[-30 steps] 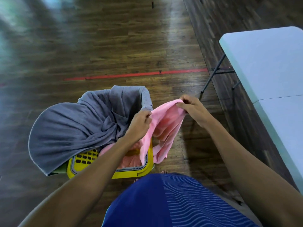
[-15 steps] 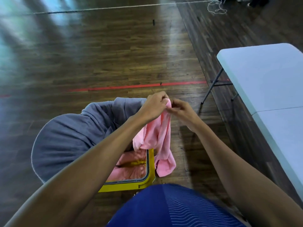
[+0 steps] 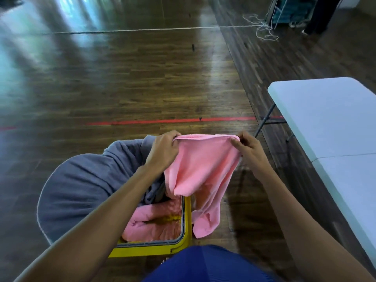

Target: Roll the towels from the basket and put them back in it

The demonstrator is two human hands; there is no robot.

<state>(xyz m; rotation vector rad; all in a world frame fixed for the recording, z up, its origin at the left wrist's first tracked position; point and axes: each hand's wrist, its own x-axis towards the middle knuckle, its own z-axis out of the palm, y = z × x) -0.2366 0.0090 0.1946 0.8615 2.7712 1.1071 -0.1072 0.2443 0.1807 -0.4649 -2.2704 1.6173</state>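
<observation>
Head view: left hand [image 3: 162, 151] and right hand [image 3: 247, 149] each pinch top corner of pink towel [image 3: 203, 169], stretched flat above yellow basket [image 3: 186, 220], likely squaring it for rolling.

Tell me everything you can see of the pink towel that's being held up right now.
The pink towel is plain, soft, fluffy-looking cloth with a hemmed top edge. It is unrolled and held up over the right side of the yellow basket. The left hand pinches one top corner, the right hand the other, stretching that edge level. The rest hangs limp in folds, its lowest tip outside the basket's rim.
</observation>
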